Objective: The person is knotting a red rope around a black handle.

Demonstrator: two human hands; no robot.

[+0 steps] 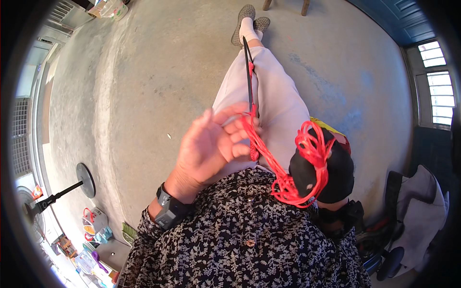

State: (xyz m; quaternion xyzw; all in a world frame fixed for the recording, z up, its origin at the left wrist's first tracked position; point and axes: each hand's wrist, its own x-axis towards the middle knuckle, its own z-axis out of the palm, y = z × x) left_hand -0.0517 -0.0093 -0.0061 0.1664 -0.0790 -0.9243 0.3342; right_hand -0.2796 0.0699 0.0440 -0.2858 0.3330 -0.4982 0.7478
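Concrete floor (144,86) — left hand (209,149) loops red cord (261,144) near black pouch (331,173)

Place: a home's covered porch or utility room, lived-in and informal.
Floor: bare grey concrete floor (144,86), stained and unpainted.
Right edge: louvred glass windows (434,81) beside a blue panelled door (384,17).
Left edge: a pedestal fan (29,211) with its round base (85,180) on the concrete.
Lower left corner: household clutter, with plastic containers and toys (93,225) heaped together.
Lower right corner: a rolling chair (413,201) draped with grey cloth.
Top edge: wooden furniture legs (285,6) standing on the floor.
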